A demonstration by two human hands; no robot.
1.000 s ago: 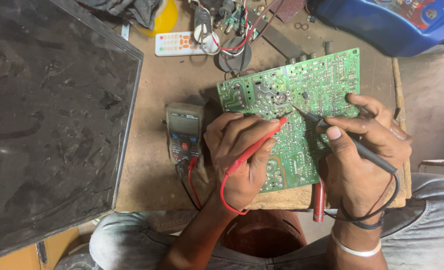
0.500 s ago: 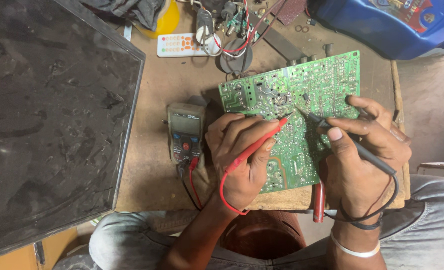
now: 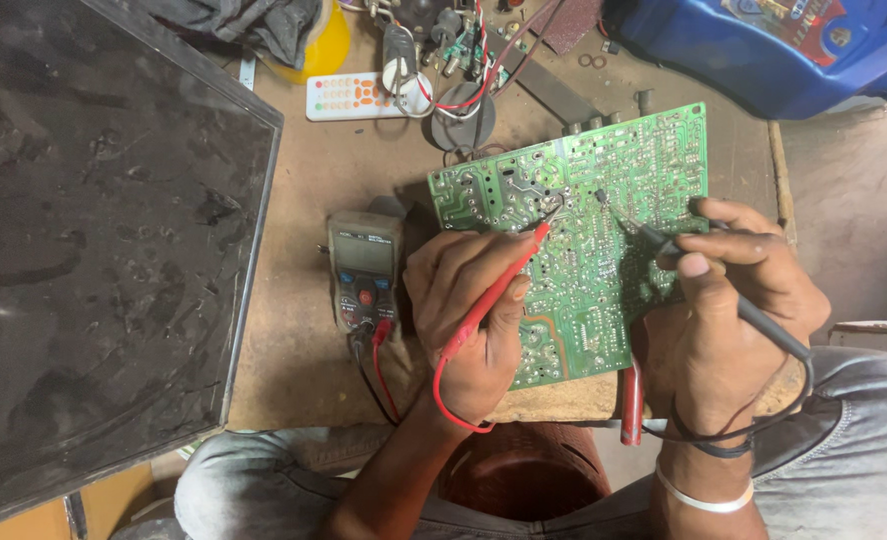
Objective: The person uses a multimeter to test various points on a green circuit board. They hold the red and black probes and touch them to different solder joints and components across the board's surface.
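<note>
Lying tilted on the brown desk, a green circuit board, solder side up, partly under both hands. Pinching a red probe in the closed grip of the left hand, tip touching the board near its upper left part, red lead looping down past the wrist. Holding a black probe in the closed grip of the right hand, pen-fashion, tip touching the board just right of the red tip, black lead curling round the wrist. Resting on the desk just left of the left hand, a grey meter, with red and black leads plugged in at its lower end. Lying farther up the desk, a white remote, beside a tangle of wires and small parts. Standing at the top right corner, a blue plastic container, contents hidden. Covering the left side, a large dark panel. Lying at the desk's near edge by the right hand, a red-handled tool.
</note>
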